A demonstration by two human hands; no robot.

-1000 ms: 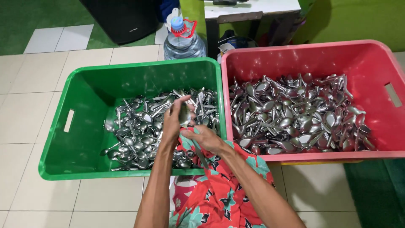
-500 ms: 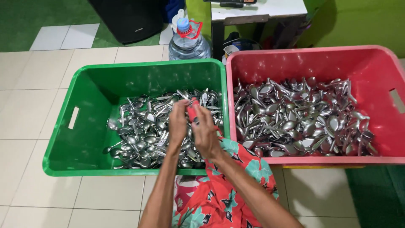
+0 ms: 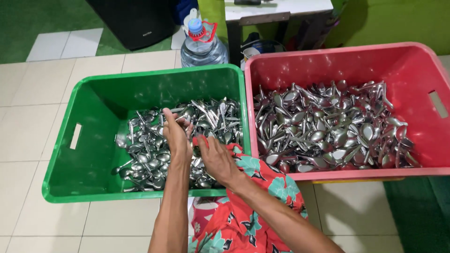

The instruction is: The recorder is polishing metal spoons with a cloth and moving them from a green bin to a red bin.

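Left hand [image 3: 177, 136]: lay over the spoons [image 3: 187, 136] in the green crate [image 3: 84, 185], fingers curled down and clenched on a few spoons; half a second before, it had been raised higher, up against the right hand.
Right hand [image 3: 216, 158]: sat just beside the left, palm down on the cloth [image 3: 253, 187] near the crate's front edge; fingers bent, but I could not tell whether they held anything.
Change: both hands had dropped from a close, lifted pairing a moment earlier to rest low on the pile — the small red thing seen between them then showed now only as a red edge by the right thumb, likely the cloth.
Meaning: judged from that drop, one handful had been dealt with and the hands were back at the pile.
Spoons: a loose heap filled the right half of the green crate, its left half bare.
Red crate [image 3: 422, 171]: touching the green one's right wall, holding a fuller, wider heap of spoons — neither hand near it.
Behind: a water bottle [image 3: 202, 44] stood on the tiled floor [image 3: 28, 140] beyond the crates.
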